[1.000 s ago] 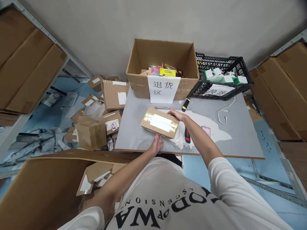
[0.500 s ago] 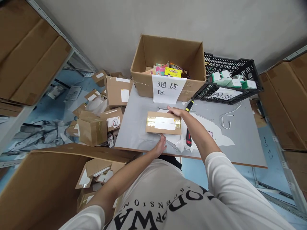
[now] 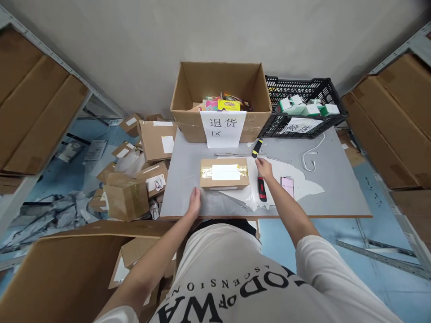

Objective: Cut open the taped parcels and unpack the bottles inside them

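A taped cardboard box point(image 3: 224, 174) with a white label lies on the grey table, partly over white sheets point(image 3: 240, 195). Just off the box's near left corner is my left hand point(image 3: 194, 202), open, with its fingers outstretched and nothing in it. To the right of the box my right hand point(image 3: 264, 168) hovers with loosely bent fingers, seemingly holding nothing. It lies between a yellow-and-black utility knife point(image 3: 257, 148), just beyond its fingertips, and a red-and-black utility knife point(image 3: 261, 189), nearer to me.
At the back stand an open carton point(image 3: 188, 123) of colourful packs and a black crate point(image 3: 303, 130) holding green-and-white boxes. A phone point(image 3: 287, 186) and white cable point(image 3: 305, 157) lie to the right. Parcels point(image 3: 126, 195) are heaped at left, beside a large carton point(image 3: 67, 273).
Both my hands have come off the cardboard box, the left moving left and the right toward the knives. The view has shifted, and the phone shows fully now.
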A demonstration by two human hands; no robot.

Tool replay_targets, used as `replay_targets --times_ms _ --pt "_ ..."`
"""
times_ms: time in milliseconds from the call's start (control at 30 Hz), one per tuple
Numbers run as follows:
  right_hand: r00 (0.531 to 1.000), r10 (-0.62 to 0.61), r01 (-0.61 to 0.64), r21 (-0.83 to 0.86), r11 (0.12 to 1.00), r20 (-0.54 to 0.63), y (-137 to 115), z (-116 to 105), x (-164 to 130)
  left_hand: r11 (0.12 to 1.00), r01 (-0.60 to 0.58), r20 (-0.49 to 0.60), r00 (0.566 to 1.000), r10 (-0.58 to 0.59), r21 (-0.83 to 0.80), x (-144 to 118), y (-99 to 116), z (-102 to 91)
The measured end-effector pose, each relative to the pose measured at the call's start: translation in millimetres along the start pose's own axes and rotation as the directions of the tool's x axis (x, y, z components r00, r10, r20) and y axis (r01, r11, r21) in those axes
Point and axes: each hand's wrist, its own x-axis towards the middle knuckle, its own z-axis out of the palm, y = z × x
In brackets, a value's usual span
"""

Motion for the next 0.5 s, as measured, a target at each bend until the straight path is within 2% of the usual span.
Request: replay_targets --times_ms 67,133,167,233,300,367,433,500 --pt "0.986 0.16 -0.166 -0.159 0.973 -0.052 32.2 0.6 -33.0 0.979 -0.161 -0.103 0.979 0.174 0.123 10.8 9.1 -13.5" --pt "0.95 0.312 -0.308 -0.274 0.911 -0.029 56.0 7.4 -63.7 0.885 -0.355 -0.121 0.906 0.405 0.302 14.9 22.4 -19.9" --pt "0.932 0.364 -0.346 -0.324 0.881 -0.006 64.0 12.4 -76.3 0.8 -0.449 -0.079 0.852 0.518 0.397 14.4 29.5 -19.9" --pt "0.906 0.423 -0.385 -0.39 0.836 0.012 72.7 23.4 -94.1 0.581 -0.595 0.096 0.74 0.666 0.554 9.9 42.2 -13.8" --pt "0.897 0.442 -0.399 -0.412 0.819 0.01 74.0 32.6 -102.2 0.361 -0.673 0.31 0.663 0.682 0.646 4.2 51.6 -1.7" --pt "0.896 0.444 -0.406 -0.384 0.829 0.01 71.1 37.7 -102.9 0.177 -0.702 0.469 0.62 0.629 0.69 0.8 58.0 13.1" --pt "0.898 0.439 -0.412 -0.306 0.858 0.022 66.6 38.3 -99.4 0.071 -0.692 0.534 0.614 0.582 0.718 1.2 62.8 26.6" --pt "0.904 0.427 -0.411 -0.22 0.885 0.029 61.5 34.8 -94.5 0.037 -0.653 0.525 0.639 0.562 0.756 4.4 67.1 36.4"
